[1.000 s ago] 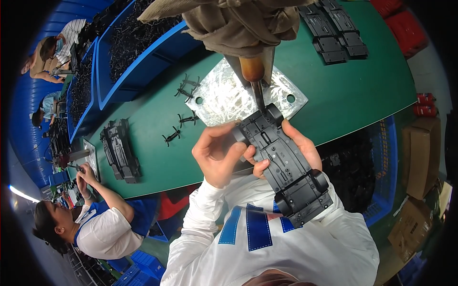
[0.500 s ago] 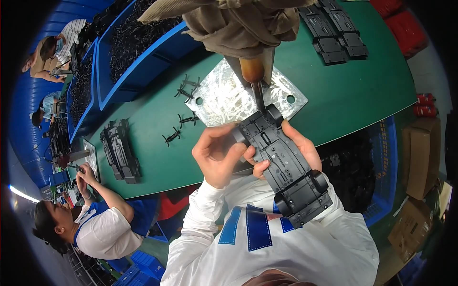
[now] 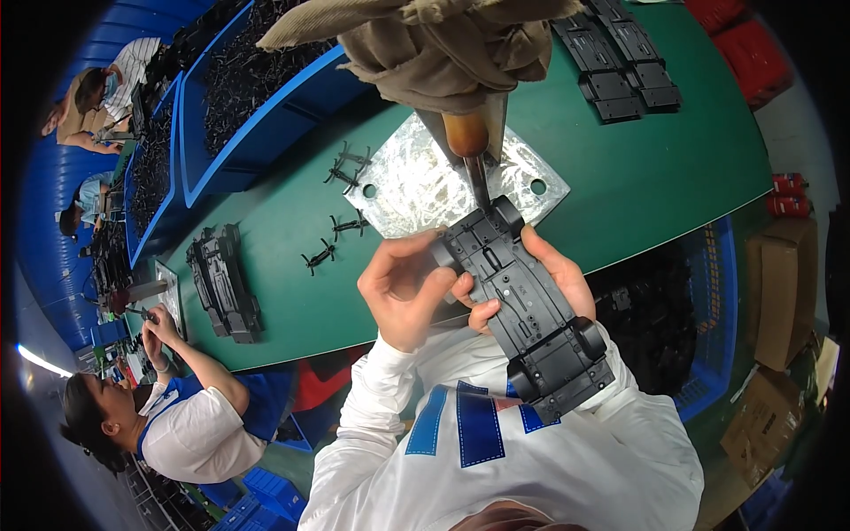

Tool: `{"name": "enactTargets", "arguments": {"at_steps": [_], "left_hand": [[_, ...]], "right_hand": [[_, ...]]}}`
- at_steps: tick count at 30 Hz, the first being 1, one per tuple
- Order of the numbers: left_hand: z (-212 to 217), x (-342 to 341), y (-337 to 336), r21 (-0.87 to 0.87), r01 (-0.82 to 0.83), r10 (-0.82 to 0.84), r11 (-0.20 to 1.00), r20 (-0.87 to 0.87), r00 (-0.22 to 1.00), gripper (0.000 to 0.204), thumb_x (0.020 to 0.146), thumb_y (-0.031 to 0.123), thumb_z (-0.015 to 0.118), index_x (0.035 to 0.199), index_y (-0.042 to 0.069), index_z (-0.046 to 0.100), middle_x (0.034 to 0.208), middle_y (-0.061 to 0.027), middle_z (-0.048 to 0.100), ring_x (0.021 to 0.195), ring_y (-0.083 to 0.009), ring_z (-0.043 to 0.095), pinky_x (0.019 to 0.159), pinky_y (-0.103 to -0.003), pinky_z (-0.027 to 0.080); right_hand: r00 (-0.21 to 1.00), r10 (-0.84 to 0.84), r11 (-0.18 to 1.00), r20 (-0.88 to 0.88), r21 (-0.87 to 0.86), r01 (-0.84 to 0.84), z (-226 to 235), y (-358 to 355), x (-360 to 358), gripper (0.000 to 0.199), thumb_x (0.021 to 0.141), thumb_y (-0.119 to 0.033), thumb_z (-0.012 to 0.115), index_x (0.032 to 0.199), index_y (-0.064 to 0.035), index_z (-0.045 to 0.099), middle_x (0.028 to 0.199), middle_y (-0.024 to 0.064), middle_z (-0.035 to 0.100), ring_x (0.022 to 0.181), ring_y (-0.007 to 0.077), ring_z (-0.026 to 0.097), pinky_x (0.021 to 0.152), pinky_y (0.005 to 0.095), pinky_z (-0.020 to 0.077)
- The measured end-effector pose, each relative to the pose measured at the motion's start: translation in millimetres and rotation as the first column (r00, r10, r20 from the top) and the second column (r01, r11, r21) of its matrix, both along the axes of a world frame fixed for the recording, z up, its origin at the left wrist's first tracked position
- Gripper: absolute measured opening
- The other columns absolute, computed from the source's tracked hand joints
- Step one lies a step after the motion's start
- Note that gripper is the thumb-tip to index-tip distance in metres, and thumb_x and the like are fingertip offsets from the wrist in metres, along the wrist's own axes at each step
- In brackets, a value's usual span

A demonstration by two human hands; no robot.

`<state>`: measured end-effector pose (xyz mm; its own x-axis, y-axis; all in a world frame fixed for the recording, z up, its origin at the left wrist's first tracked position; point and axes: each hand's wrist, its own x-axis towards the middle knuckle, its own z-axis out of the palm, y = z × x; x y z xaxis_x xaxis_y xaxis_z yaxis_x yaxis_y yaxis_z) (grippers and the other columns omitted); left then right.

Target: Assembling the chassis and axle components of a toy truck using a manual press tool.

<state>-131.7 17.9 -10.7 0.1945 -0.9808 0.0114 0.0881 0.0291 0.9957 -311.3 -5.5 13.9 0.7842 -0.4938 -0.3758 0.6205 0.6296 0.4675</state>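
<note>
A black plastic toy car chassis [image 3: 536,310] with wheels is held underside up in front of my chest, tilted, its far end over a metal plate [image 3: 416,177]. My right hand [image 3: 562,274] grips it, thumb along the right edge; fingertips wrapped from beneath show at the left edge. At the far left wheel [image 3: 444,255], my left hand [image 3: 403,288] is closed, thumb and forefinger pressed to it. A pointed metal tool tip [image 3: 478,184] under an amber collar comes down at the chassis's far end, by the far right wheel. Whether it touches cannot be seen.
Brown cloth [image 3: 452,53] wraps the tool above. Small black axle-like parts [image 3: 319,255] lie left on the green table [image 3: 292,310], near stacked chassis [image 3: 223,283]. More chassis [image 3: 615,66] lie far right. Blue bins [image 3: 257,133] stand far left. A co-worker [image 3: 195,425] sits left.
</note>
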Motion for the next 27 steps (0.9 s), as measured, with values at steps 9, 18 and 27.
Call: {"name": "enactTargets", "arguments": {"at_steps": [9,18,27], "left_hand": [[10,-8,-2,0.132,0.067,-0.065,0.989,-0.023,0.998,0.035,0.081,-0.002,0.070,0.114,-0.007,0.058,0.106,-0.0140,0.062,0.096,-0.0169,0.062,0.085,-0.029,0.051],[11,-17,-17,0.148,0.148,-0.150,0.978,0.002,0.989,0.037,0.083,0.004,0.069,0.117,-0.007,0.057,0.100,-0.0104,0.063,0.086,-0.0122,0.059,0.080,-0.026,0.047],[12,-19,-21,0.113,0.154,-0.147,0.982,-0.069,0.987,0.036,0.082,-0.001,0.072,0.113,-0.007,0.057,0.103,-0.0111,0.063,0.095,-0.0155,0.060,0.088,-0.031,0.048]], "right_hand": [[0.994,-0.019,0.999,-0.110,-0.031,0.015,-12,-1,-9,0.053,0.099,-0.044,0.048,0.134,-0.0042,0.046,0.124,0.0191,0.051,0.103,0.0274,0.049,0.072,0.0357,0.0447],[0.981,-0.109,0.993,-0.159,-0.057,0.101,-4,-3,-17,0.054,0.100,-0.043,0.049,0.134,-0.0010,0.044,0.122,0.0221,0.050,0.102,0.0288,0.050,0.071,0.0344,0.0453],[0.979,-0.109,0.992,-0.175,-0.089,0.094,0,-6,-20,0.056,0.101,-0.044,0.046,0.134,0.0013,0.043,0.118,0.0229,0.051,0.100,0.0287,0.050,0.069,0.0341,0.0452]]}}
